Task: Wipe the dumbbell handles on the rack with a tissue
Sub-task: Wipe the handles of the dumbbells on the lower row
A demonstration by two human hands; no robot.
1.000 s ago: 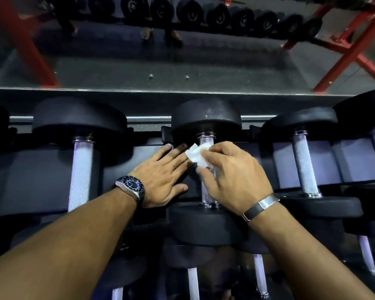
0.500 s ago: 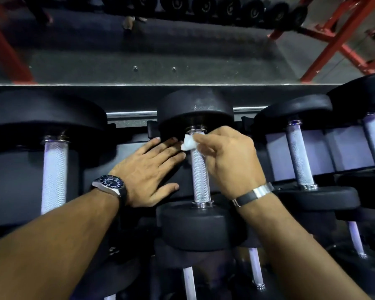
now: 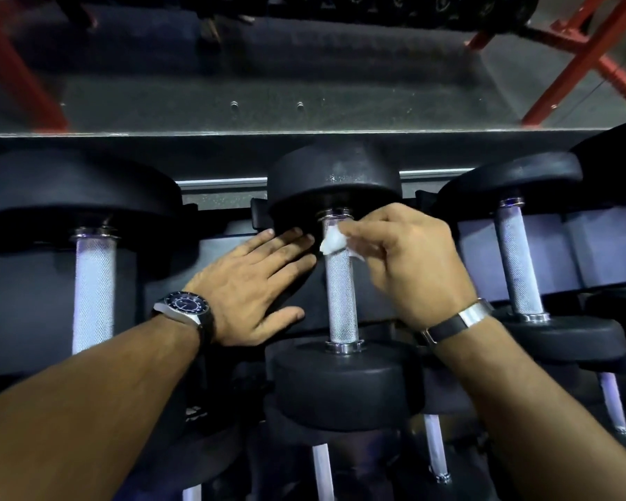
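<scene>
The right hand (image 3: 412, 263) is pinching a small white tissue (image 3: 335, 242) between thumb and fingertips and is pressing it against the far end of the knurled steel handle (image 3: 340, 294) of the centre dumbbell (image 3: 344, 381), just below the collar where the handle meets the far weight head (image 3: 335, 179). The tissue is touching the handle on its upper right side; how far it is wrapping round the bar cannot be told from this view.

The handle's long axis is running from the far head toward the near head, that is, away from and back toward the person. Nearly the whole knurled length is lying on the near side of the tissue, between the fingers and the near collar. The next wiping stroke therefore appears to call for a pull along that axis, toward the person's body, with the pinch kept on the bar.

The left hand (image 3: 257, 287) is lying flat, fingers straight and close together, on the dark rack (image 3: 232, 182) surface just left of the handle. Its fingertips are reaching the underside of the far head and it is holding nothing; it is probably bracing. The right hand is the nearer hand to the work and is the one in contact.

The neighbouring dumbbell handles, left (image 3: 94, 283) and right (image 3: 517, 258), are resting untouched, well apart from both hands.
</scene>
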